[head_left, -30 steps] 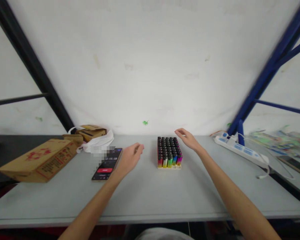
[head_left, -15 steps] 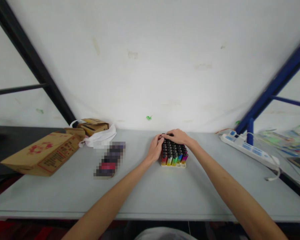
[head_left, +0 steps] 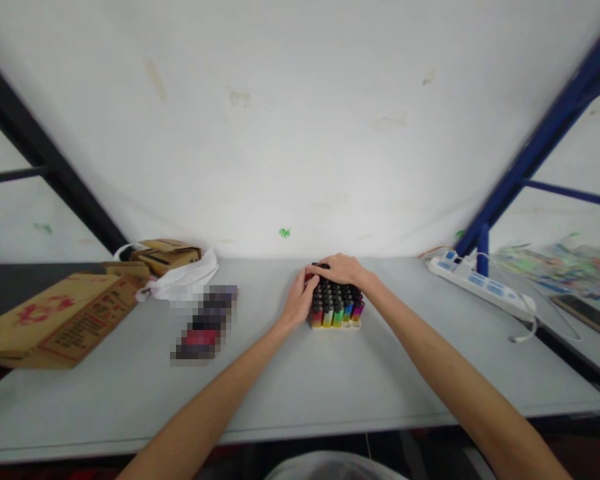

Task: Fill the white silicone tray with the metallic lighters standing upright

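A block of upright lighters (head_left: 336, 303) with black tops and coloured bodies stands in a white tray (head_left: 336, 327) on the grey table. At its left back corner my left hand (head_left: 299, 297) has its fingers pressed together against a lighter. My right hand (head_left: 344, 269) lies over the back rows, thumb and fingertips reaching to that same corner. It hides the lighters beneath it. Both hands' fingertips meet at a lighter there.
Left on the table (head_left: 145, 373) lie a cardboard box (head_left: 60, 317), a smaller opened box (head_left: 167, 255), a white bag (head_left: 183, 277) and a pixelated dark item (head_left: 207, 323). At right are a power strip (head_left: 483, 287), a phone (head_left: 587, 313) and plastic packets (head_left: 560, 263).
The view has shifted slightly, moving most of the scene left in the picture. My hands stay at the back corner of the lighters, with little change in their grip.
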Motion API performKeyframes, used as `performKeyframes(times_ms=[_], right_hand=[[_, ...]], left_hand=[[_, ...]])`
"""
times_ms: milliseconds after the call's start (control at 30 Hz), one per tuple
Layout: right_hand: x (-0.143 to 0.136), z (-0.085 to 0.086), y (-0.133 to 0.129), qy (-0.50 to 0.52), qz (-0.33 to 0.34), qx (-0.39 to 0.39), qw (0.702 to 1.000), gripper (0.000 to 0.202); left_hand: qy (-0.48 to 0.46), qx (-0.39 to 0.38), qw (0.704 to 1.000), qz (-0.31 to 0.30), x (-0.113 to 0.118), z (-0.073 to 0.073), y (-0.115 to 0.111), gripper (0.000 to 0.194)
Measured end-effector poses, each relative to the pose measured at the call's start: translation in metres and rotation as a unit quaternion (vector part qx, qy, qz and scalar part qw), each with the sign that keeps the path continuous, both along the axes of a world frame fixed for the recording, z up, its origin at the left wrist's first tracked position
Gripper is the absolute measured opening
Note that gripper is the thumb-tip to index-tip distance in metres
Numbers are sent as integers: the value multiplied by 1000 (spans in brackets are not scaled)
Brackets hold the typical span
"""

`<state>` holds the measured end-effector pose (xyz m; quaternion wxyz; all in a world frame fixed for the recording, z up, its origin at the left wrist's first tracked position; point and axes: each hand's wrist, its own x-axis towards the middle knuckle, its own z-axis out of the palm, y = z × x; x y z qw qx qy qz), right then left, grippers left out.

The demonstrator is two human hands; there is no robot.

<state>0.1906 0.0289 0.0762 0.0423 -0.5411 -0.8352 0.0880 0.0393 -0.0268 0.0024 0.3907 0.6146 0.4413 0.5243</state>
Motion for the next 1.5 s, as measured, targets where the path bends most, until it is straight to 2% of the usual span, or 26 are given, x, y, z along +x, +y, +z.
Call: performKeyframes(times_ms=[733,1067,1233,1400,1500], right_hand=[[0,1,0,6,-13,11,1000,77],[2,1,1,2,-28,12,1000,71],[29,-1,7,13,-68,14,998,62],[76,-5,9,34,-92,23,995,62],[95,-5,2,43,-83,24,995,62]], left_hand=[[0,-10,998,67,3,-3,-4,41],[5,16,997,69,1,-4,-3,31],[31,10,997,64,0,1,-6,28],[74,3,997,29,-2,8,-8,35],[97,9,995,-11,-7,18,-9,41]])
